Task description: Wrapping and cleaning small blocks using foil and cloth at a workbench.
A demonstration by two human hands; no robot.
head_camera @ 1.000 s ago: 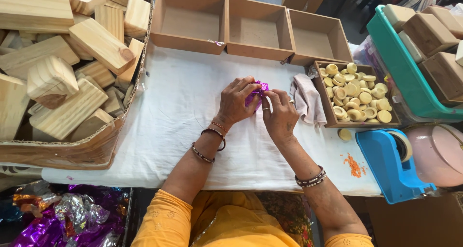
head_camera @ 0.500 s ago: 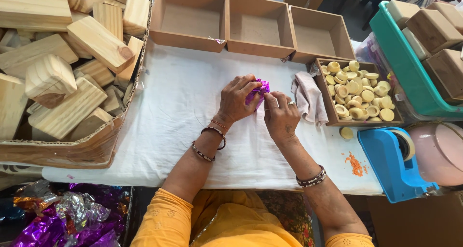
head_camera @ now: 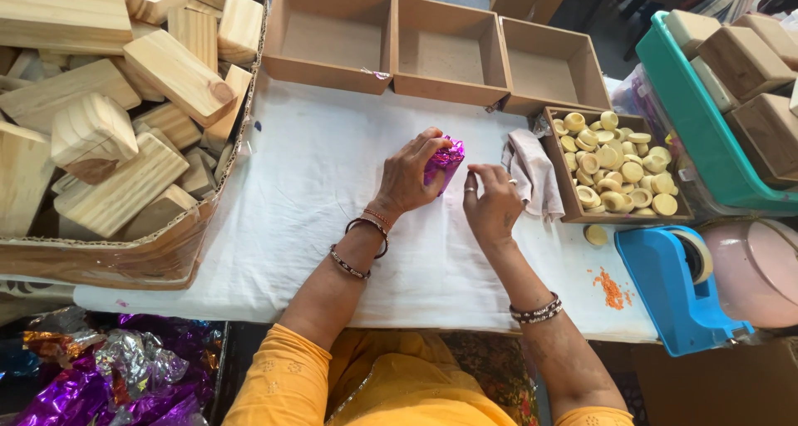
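A small block wrapped in shiny purple foil (head_camera: 445, 162) rests on the white cloth (head_camera: 291, 193) in the middle of the table. My left hand (head_camera: 409, 175) grips it from the left, fingers curled over its top. My right hand (head_camera: 492, 203) hovers just to its right, fingers loosely bent, apparently not touching the foil and holding nothing I can see.
A cardboard box of pale wooden blocks (head_camera: 108, 110) fills the left. Three empty brown trays (head_camera: 440, 52) line the far edge. A tray of round yellow discs (head_camera: 615, 172), a grey rag (head_camera: 532, 172), a blue tape dispenser (head_camera: 673, 285) and a teal crate (head_camera: 706, 118) stand right. Foil scraps (head_camera: 108, 376) lie below left.
My right hand has come off the purple-wrapped block and drawn slightly back to the right. My left hand still holds the block in about the same spot.
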